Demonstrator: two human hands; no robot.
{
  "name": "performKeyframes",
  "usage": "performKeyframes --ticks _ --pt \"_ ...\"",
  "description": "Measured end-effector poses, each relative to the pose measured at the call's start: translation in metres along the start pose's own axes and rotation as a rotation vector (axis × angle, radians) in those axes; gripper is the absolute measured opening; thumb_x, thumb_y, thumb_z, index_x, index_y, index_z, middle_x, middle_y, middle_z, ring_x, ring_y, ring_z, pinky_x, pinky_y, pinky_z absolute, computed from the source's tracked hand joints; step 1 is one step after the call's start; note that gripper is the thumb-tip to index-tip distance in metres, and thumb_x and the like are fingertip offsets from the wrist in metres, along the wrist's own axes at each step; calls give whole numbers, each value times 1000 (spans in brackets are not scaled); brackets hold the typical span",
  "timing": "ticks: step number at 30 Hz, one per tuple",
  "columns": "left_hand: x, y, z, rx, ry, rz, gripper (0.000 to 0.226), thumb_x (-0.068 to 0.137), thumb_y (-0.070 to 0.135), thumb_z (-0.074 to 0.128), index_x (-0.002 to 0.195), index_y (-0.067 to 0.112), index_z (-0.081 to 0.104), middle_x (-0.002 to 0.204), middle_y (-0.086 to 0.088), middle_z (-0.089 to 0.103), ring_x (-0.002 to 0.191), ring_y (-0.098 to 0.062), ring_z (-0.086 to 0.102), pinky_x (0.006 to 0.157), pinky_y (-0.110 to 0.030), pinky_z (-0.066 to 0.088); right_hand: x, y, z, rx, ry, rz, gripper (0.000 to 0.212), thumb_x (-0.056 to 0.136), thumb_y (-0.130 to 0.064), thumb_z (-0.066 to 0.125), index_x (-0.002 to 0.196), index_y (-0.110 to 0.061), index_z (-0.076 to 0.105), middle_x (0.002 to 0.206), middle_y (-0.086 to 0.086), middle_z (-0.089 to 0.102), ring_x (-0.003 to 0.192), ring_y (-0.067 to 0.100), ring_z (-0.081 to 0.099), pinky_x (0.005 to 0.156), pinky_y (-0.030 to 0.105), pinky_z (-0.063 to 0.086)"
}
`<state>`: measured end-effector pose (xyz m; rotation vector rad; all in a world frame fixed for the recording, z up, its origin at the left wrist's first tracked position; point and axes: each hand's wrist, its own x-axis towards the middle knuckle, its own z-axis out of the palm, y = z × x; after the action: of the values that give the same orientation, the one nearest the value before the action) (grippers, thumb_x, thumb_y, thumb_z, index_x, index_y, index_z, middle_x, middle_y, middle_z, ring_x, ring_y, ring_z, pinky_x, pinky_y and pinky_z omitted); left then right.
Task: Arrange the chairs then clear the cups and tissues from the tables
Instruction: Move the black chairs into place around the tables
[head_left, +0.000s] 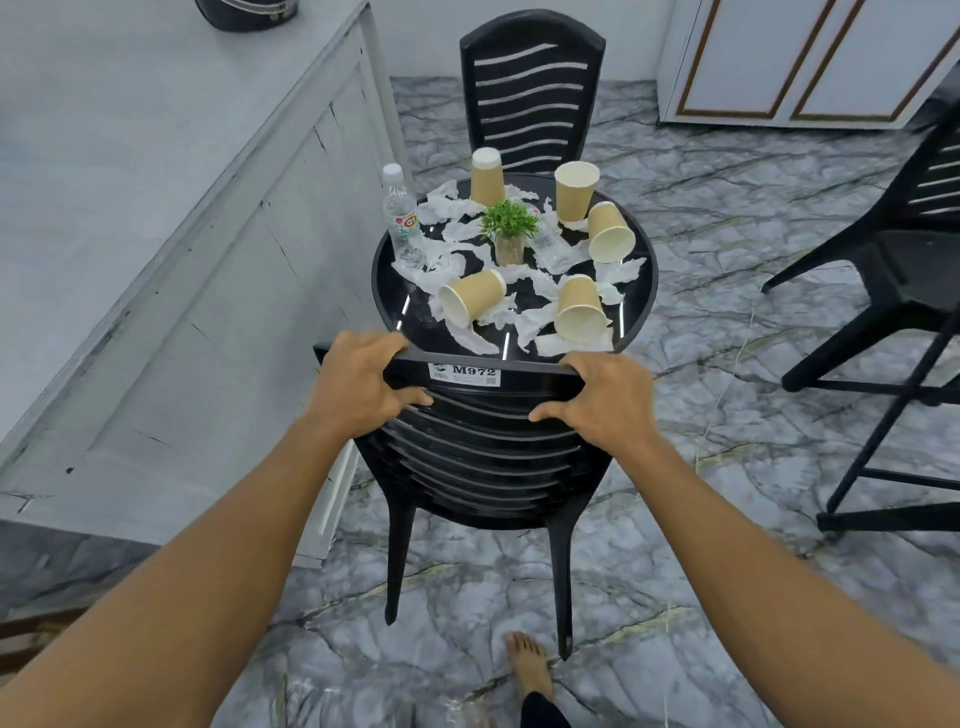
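Head view: left hand (363, 382) and right hand (605, 397) grip the chair (483, 447) back; littered surface (387, 270) lies just ahead.

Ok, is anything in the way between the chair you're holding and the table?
Nothing visible. The left hand and right hand grip the chair by its top rail, which overlaps the table at its near rim. The space under the table is hidden behind the backrest, so unchecked.
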<state>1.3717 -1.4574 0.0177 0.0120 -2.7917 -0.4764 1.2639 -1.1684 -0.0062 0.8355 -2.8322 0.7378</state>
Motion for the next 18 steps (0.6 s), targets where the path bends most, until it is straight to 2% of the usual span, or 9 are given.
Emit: performKeyframes --ticks 3,6,11,13,18 --pt "-30 0 3 66 22 26 54 59 52 91 84 12 65 73 2 62 64 -19 56 68 -37 47 -25 -5 5 3 74 -65 58 46 -68 85 66 -19 61 57 -10 56 54 13 53 51 27 39" --pt "-57 4 4 85 43 67 54 60 53 90 78 12 61 67 4 56 59 -19 51 63 -35 45 -54 -9 9 -7 143 -135 60 47 -67 86 65 -18 57 56 -8 54 52 14 50 51 26 39" --pt "-114 6 10 91 69 114 54 63 55 88 80 13 59 67 4 55 61 -22 52 62 -37 43 -108 -16 23 -53 158 -212 57 54 -64 85 75 -15 64 64 -4 60 58 18 56 52 32 47" --pt "-141 8 13 90 81 138 53 65 54 88 82 12 61 69 3 57 64 -23 56 63 -37 44 -135 -20 29 -80 170 -243 56 56 -61 86 81 -15 67 70 -2 62 63 20 59 54 34 49" --pt "-195 11 21 144 40 190 54 71 50 85 101 10 64 85 -1 68 79 -26 65 71 -38 46 -188 -30 40 -138 171 -295 55 58 -54 90 92 -17 69 95 -3 67 91 20 63 67 35 54"
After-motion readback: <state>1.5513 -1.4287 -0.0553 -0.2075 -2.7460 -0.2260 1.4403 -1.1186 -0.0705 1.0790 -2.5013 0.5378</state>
